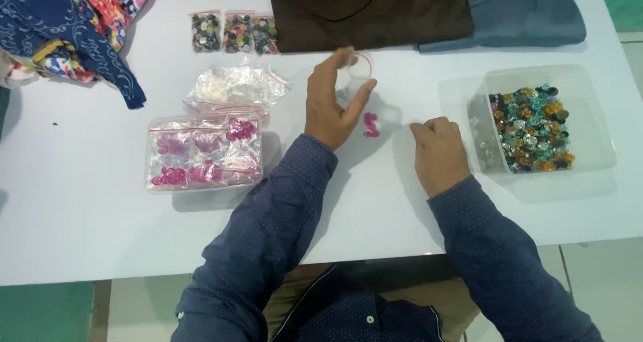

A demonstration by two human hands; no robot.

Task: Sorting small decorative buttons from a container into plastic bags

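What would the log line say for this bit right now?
left hand: holds small clear bag | right hand: closed, on white table | pink buttons: between hands

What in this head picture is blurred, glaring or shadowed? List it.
Head view: even, bright light; soft shadows on the white table beside the clear tub and under the left hand; the small clear bag it holds is faint; the pink buttons are slightly soft.

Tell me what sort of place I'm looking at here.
Probably a sewing or garment workbench: folded brown cloth lies on a white table, beside bagged buttons and a clear tub of mixed beads.
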